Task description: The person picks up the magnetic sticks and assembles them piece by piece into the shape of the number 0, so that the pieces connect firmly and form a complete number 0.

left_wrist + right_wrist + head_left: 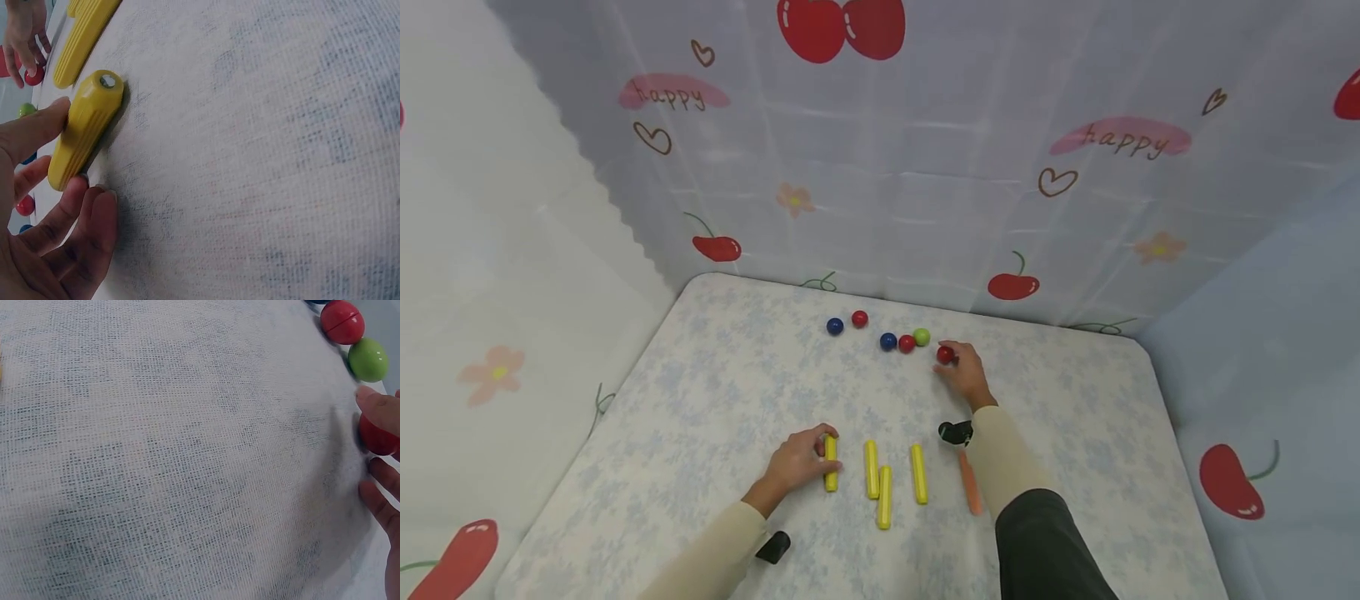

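Observation:
My left hand (798,458) pinches a yellow ribbed stick (87,125) between thumb and fingers, low over the table. The stick's near end shows a small pale round spot in the left wrist view. Farther back, my right hand (964,372) has thumb and fingers around a red ball (945,355); in the right wrist view the thumb covers part of that ball. A green ball (921,337) lies just left of it, beside another red ball (907,343) and a blue ball (888,342). Three more yellow sticks lie right of my left hand, one of them here (919,473).
Another blue ball (835,327) and a red ball (860,318) lie at the back of the patterned table (700,375). An orange stick (970,483) lies beside my right sleeve. A printed curtain (887,167) hangs behind the table, with more cloth at both sides.

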`<state>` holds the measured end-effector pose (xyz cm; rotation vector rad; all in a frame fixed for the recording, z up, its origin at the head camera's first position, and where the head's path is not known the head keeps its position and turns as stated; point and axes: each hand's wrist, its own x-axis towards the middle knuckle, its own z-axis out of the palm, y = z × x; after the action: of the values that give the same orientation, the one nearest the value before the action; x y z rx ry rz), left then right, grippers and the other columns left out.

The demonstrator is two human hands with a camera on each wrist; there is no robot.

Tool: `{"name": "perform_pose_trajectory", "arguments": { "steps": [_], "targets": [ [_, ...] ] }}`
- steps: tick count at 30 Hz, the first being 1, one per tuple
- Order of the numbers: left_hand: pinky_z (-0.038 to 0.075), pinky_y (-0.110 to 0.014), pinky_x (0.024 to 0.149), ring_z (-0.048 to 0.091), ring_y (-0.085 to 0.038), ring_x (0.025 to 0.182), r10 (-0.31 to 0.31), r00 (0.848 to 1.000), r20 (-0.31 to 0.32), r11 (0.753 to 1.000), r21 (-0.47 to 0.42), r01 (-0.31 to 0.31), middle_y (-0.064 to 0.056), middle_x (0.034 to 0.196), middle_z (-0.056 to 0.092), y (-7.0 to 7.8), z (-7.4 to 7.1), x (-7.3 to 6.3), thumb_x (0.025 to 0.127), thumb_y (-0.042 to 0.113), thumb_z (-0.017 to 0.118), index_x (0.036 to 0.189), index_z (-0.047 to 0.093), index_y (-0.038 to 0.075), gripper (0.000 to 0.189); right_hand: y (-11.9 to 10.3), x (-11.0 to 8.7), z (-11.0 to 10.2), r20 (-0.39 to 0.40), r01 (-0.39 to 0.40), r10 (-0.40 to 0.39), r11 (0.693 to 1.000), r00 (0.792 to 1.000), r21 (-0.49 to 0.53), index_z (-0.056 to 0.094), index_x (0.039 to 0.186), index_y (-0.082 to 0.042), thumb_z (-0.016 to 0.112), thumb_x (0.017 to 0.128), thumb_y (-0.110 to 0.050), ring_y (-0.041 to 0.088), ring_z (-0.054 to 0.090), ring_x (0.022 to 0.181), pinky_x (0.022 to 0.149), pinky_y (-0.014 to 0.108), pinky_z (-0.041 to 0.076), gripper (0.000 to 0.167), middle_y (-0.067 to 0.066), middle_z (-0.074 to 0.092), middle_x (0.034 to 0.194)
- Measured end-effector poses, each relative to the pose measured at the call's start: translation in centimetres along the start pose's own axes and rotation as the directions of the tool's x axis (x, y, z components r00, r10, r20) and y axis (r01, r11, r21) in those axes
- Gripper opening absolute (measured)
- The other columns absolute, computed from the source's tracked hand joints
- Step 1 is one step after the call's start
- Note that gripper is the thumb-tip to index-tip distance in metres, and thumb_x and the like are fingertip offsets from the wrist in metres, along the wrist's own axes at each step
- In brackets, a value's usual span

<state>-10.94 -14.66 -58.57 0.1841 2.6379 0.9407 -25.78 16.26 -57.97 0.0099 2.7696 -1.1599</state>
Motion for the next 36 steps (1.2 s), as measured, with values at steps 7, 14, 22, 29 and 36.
{"name": "perform_pose_trajectory", "arguments": {
  "steps": [7, 14, 22, 29, 36],
  "targets": [
    [0.035, -0.027, 0.053, 0.044, -0.013, 0.063, -0.028, 1.000, -0.008, 0.999, 0.021, 0.029, 0.004, 0.079, 0.049, 0.4, 0.3, 0.0, 0.080, 0.027, 0.078, 0.114, 0.059, 0.020, 0.039, 0.1, 0.1, 0.2, -0.030, -0.016, 0.016, 1.000, 0.999, 0.003, 0.057, 0.129, -0.005, 0.066, 0.091, -0.007, 0.033, 0.048, 0.120, 0.103, 0.047, 0.040, 0.040, 0.020, 0.051, 0.130],
    [0.039, -0.027, 0.054, 0.045, -0.014, 0.066, -0.021, 1.000, -0.011, 1.000, 0.023, 0.021, 0.002, 0.082, 0.051, 0.4, 0.4, -0.2, 0.081, 0.019, 0.076, 0.116, 0.061, 0.019, 0.038, -0.1, 0.2, 0.2, -0.047, -0.030, 0.029, 0.999, 0.998, -0.026, 0.062, 0.124, -0.006, 0.066, 0.091, -0.005, 0.034, 0.050, 0.119, 0.101, 0.047, 0.042, 0.033, 0.020, 0.055, 0.128],
    [0.040, -0.025, 0.052, 0.045, -0.012, 0.064, 0.026, 1.000, -0.017, 0.998, 0.051, -0.025, 0.001, 0.084, 0.054, 0.5, 0.0, -0.4, 0.081, 0.015, 0.074, 0.117, 0.063, 0.020, 0.038, -0.2, 0.4, 0.3, -0.045, -0.066, 0.065, 0.997, 0.997, -0.026, 0.062, 0.123, -0.008, 0.065, 0.091, -0.005, 0.033, 0.049, 0.121, 0.102, 0.048, 0.041, 0.033, 0.018, 0.053, 0.132],
    [0.041, -0.026, 0.052, 0.049, -0.010, 0.065, 0.036, 0.999, -0.020, 0.998, 0.057, -0.035, 0.001, 0.088, 0.059, 0.7, -0.3, -0.6, 0.080, 0.013, 0.076, 0.121, 0.062, 0.017, 0.043, -0.2, 0.5, 0.4, -0.055, -0.070, 0.068, 0.997, 0.996, -0.024, 0.062, 0.122, -0.009, 0.066, 0.091, -0.005, 0.033, 0.049, 0.121, 0.102, 0.047, 0.041, 0.032, 0.018, 0.054, 0.131],
    [0.046, -0.028, 0.059, 0.056, -0.010, 0.071, -0.007, 1.000, -0.026, 0.999, 0.045, 0.009, 0.000, 0.096, 0.065, 0.6, -0.6, -0.9, 0.080, 0.011, 0.073, 0.118, 0.066, 0.008, 0.038, -0.3, 0.4, 0.3, -0.049, -0.070, 0.068, 0.997, 0.996, -0.032, 0.062, 0.123, -0.008, 0.065, 0.091, -0.004, 0.033, 0.050, 0.120, 0.102, 0.048, 0.041, 0.032, 0.018, 0.055, 0.131]
  ]
}}
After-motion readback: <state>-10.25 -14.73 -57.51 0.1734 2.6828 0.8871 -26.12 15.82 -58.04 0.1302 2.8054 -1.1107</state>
